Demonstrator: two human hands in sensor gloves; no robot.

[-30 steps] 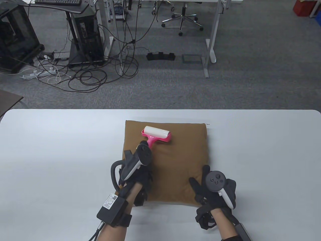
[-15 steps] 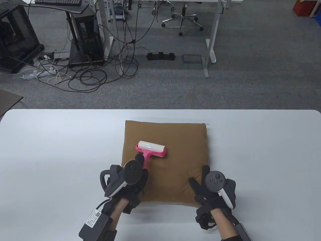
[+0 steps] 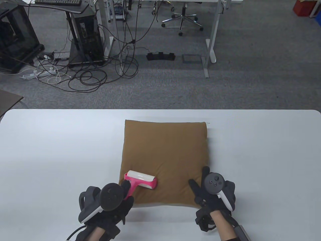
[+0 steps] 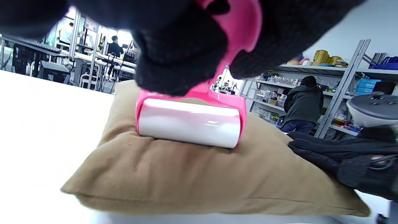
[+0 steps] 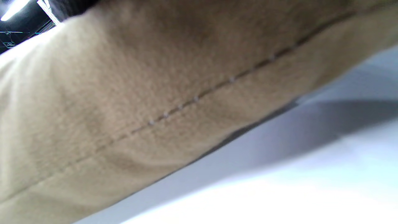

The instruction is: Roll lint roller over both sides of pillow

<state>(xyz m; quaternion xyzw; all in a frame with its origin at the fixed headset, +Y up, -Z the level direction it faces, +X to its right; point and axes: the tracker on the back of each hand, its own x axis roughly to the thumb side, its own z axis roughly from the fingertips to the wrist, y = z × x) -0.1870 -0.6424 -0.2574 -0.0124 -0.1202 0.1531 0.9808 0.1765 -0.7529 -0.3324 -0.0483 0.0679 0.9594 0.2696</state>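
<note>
Grip state, left hand (image 3: pixel 110 203): gloved fingers (image 4: pixel 183 59) are closed around the pink handle of the lint roller (image 3: pixel 140 181), seen wrapping it in the left wrist view. The white roll (image 4: pixel 189 123) lies flat against the top face of the pillow (image 3: pixel 165 155), near the pillow's near-left corner, and presses a shallow dent into the fabric. The handle points back past the pillow's near edge toward the person.

Grip state, right hand (image 3: pixel 213 193): the palm rests on the pillow's near-right corner with the fingers (image 3: pixel 194 185) spread and lying on the fabric. No object is enclosed; the hand presses down on the corner rather than grasping it. The right wrist view shows only the pillow's side seam (image 5: pixel 199 96) close up, with the tabletop beneath it.

Pillow position: the brown square cushion lies flat on the white table (image 3: pixel 50 150), roughly central, its near edge close to the table's near edge. Both hands sit at the pillow's near side, the left at its left corner and the right at its right corner, well apart from each other.
</note>
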